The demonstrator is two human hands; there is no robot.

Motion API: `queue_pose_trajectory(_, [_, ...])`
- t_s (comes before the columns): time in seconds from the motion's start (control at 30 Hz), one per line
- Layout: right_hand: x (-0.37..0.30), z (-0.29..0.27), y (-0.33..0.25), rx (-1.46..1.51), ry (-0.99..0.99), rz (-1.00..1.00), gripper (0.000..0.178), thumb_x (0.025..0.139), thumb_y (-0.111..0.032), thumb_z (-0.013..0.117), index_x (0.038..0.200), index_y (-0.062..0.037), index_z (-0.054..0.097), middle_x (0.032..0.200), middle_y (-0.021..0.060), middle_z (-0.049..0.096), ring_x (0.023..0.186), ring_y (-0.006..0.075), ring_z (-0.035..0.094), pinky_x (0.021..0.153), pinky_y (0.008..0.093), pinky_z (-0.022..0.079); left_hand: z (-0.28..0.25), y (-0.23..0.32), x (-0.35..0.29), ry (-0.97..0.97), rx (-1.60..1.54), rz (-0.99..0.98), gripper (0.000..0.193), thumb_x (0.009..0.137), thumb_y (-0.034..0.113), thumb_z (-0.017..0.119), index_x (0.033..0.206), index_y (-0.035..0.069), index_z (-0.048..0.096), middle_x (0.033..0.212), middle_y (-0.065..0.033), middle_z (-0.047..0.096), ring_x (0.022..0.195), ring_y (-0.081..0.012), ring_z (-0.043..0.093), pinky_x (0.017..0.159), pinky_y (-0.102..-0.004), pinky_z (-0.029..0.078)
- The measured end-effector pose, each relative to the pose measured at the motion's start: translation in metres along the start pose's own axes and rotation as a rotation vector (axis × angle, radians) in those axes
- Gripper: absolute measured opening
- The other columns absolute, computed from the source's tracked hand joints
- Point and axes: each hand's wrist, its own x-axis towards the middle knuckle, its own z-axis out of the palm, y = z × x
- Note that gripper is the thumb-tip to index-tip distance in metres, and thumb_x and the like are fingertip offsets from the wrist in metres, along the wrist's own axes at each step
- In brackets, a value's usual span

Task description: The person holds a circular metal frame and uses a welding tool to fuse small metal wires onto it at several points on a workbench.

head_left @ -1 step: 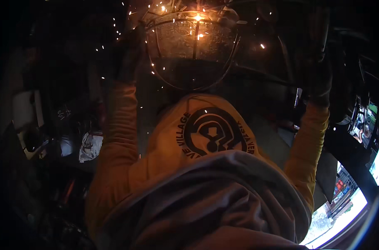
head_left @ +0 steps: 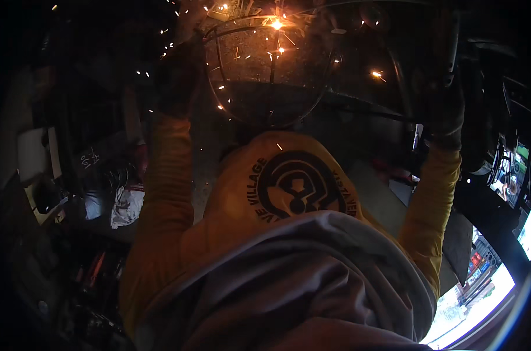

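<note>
A round frame of bent metal rods (head_left: 319,100) stands in front of my chest, with an upright rod down its middle. At its top burns a bright glowing spot (head_left: 276,24), and sparks fly off it, mostly to the left. My left hand (head_left: 177,79), in a dark glove, is beside the frame's left rim; its fingers are lost in shadow. Over on the right, my gloved right hand (head_left: 448,111) is raised just below a long dark bar with a shiny edge (head_left: 454,50). Darkness hides its fingers, so a grip on the bar cannot be made out.
Behind the frame lies a brownish lit surface (head_left: 300,58). A curved rod (head_left: 400,79) stands between the frame and my right hand. To the left are a crumpled pale bag (head_left: 127,206) and a light board (head_left: 33,153). Bright daylight (head_left: 470,310) enters at lower right.
The sparks are scattered differently, and the surface behind the frame looks more evenly lit. Both arms and the frame have not visibly moved.
</note>
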Motion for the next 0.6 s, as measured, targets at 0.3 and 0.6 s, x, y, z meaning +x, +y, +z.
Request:
queue_pose_trajectory(0.3, [-0.004, -0.012, -0.016, -0.091, -0.05, 0.193, 0.047, 0.095, -0.025, 0.07, 0.133, -0.0032, 0.053, 0.091, 0.0012, 0.066, 0.073, 0.0092, 0.063, 0.062, 0.027, 0.052, 0.008, 0.008, 0.008, -0.017, 0.457, 0.041, 0.027, 0.098, 0.016, 0.064, 0.123, 0.005, 0.07, 0.095, -0.0074, 0.072, 0.08, -0.0184, 0.067, 0.074, -0.0298, 0.053])
queue_pose_trajectory(0.6, [0.001, -0.004, -0.014, -0.173, -0.013, 0.081, 0.051, 0.092, -0.022, 0.068, 0.136, -0.0031, 0.051, 0.087, 0.0051, 0.066, 0.07, 0.011, 0.064, 0.063, 0.0283, 0.053, 0.011, -0.001, 0.008, 0.208, 0.78, 0.353, 0.032, 0.09, 0.024, 0.072, 0.118, 0.009, 0.07, 0.082, -0.0083, 0.073, 0.07, -0.0275, 0.07, 0.064, -0.0382, 0.056])
